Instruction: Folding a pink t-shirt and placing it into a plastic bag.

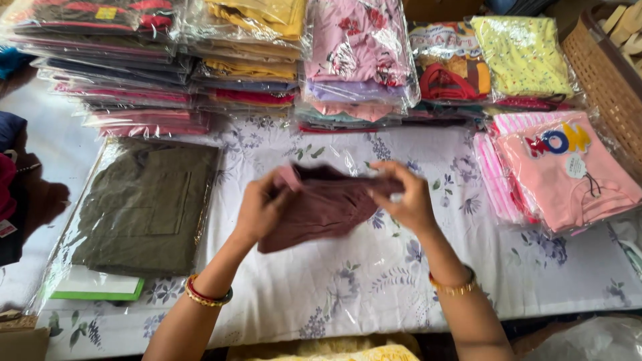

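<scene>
Both hands raised just above the floral cloth (pixel 374 281), sharing one maroon garment (pixel 321 204). Left hand (pixel 261 210) closed on its left end, thumb on top and fingers curled under, the fabric bunched there and sagging below the palm. Right hand (pixel 408 197) pinching the upper right edge between thumb and fingertips, remaining fingers loosely bent. Held apart like this probably to keep the top edge taut and level, so the cloth hangs flat between the two grips rather than crumpling. Left of the left fingers, a bagged olive garment (pixel 144 207) lying flat in clear plastic, with a white card edged in green (pixel 100 286) showing at its near end, likely a stiffener to keep the fold square. Beyond the fingertips, stacks of bagged clothes (pixel 254 60) in a row along the far side: dark and red ones far left, yellow next, pink floral straight ahead, then a yellow dotted pack (pixel 525 53). Right of the right fingers, a bagged pink top (pixel 568 174) with bright cartoon lettering and a round white tag, overlapping a pink-striped pack. Further right, a woven basket (pixel 605 80) at the table's edge.
</scene>
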